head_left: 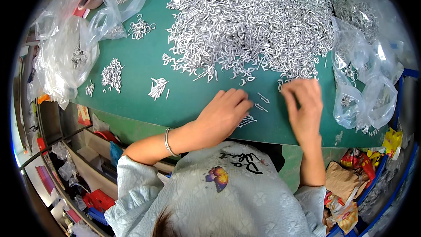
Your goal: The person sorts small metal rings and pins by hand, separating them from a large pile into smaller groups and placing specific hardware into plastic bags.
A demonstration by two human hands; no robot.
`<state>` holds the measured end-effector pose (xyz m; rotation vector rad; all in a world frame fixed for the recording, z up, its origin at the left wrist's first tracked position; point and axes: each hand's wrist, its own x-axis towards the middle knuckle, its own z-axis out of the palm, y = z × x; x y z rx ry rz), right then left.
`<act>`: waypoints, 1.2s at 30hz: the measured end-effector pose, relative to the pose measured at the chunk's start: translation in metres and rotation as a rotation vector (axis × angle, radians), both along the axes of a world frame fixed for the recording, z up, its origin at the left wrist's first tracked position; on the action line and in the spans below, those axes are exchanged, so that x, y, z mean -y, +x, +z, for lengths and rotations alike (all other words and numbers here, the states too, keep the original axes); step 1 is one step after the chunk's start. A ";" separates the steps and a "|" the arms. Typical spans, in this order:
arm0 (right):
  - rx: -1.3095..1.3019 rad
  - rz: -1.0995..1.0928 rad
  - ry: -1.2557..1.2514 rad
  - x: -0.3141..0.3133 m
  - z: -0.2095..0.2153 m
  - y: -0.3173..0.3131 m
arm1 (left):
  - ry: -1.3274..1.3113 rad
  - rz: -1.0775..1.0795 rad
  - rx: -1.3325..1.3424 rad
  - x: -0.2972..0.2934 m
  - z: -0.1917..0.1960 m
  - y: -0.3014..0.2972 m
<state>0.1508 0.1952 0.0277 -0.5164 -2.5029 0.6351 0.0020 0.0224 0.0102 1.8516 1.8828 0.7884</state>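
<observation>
A large heap of small silver metal pieces (250,22), many hooked or ring-shaped, lies on the green tabletop (188,101). My right hand (305,107) is at the heap's near edge, slightly blurred. Its thumb and forefinger come together in a pinch against the pieces; what lies between the tips is too small to make out. My left hand (226,113) is low over the table, fingers curled together and fingertips hidden. Beside its fingertips lie several thin silver pins (248,120). A few more silver pieces (262,103) sit between my hands.
To the left are a bundle of silver pins (158,88), a small pile of hooked pieces (112,75) and a pile of larger rings (141,28). Clear plastic bags (66,57) stand at the left; more bags (366,74) with metal parts line the right. Shelves (83,162) are below left.
</observation>
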 end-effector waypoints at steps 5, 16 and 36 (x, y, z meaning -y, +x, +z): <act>0.188 -0.101 0.252 -0.014 -0.016 -0.021 | 0.104 -0.102 -0.149 -0.033 0.006 0.004; 0.275 -0.087 0.294 -0.012 -0.017 -0.020 | 0.201 0.135 -0.286 -0.050 0.008 -0.024; 0.150 0.012 0.174 -0.007 -0.016 -0.026 | 0.262 0.252 -0.297 -0.068 -0.006 -0.059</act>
